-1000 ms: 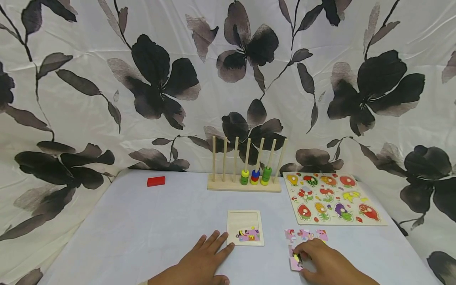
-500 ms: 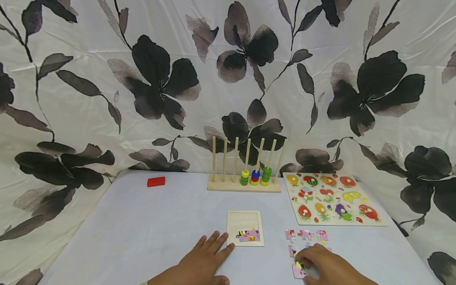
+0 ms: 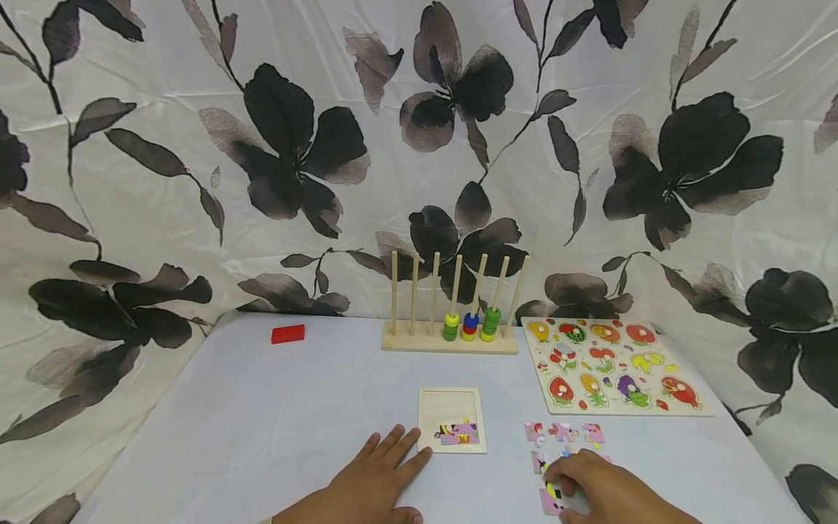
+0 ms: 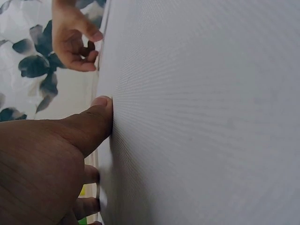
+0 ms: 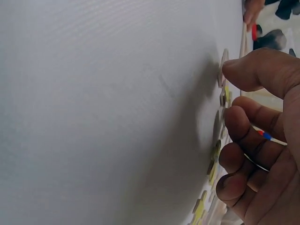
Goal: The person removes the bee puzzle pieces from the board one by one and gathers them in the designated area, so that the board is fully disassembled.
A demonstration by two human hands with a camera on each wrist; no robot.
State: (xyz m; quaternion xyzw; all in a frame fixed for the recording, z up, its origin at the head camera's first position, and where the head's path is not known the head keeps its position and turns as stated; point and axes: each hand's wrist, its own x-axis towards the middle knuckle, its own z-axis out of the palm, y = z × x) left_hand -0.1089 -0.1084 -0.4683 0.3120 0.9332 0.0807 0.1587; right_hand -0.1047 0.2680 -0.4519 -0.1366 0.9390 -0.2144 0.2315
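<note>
My left hand (image 3: 376, 477) lies flat with straight, spread fingers, its fingertips touching the left edge of a small square wooden puzzle tray (image 3: 448, 402). Joined pink and yellow puzzle pieces (image 3: 458, 434) sit in that tray's lower part. To the right, my right hand (image 3: 599, 484) is low over loose pieces with curled fingers, its index finger and thumb at a pink, yellow and black puzzle piece (image 3: 551, 502). In the right wrist view the thumb (image 5: 253, 70) touches a piece's edge; the fingers partly hide the contact. Other loose pieces (image 3: 563, 431) lie just beyond, some covered by the hand.
A wooden fruit puzzle board (image 3: 615, 364) lies at the back right. Next to it stands a peg rack (image 3: 448, 343) with coloured rings on several pegs. A red block (image 3: 288, 333) sits at the back left. Floral cloth (image 3: 301, 160) hangs behind the white table.
The right hand has shifted slightly down and right, and the piece at its fingers has slid the same way. My left hand and the tray stay put.
</note>
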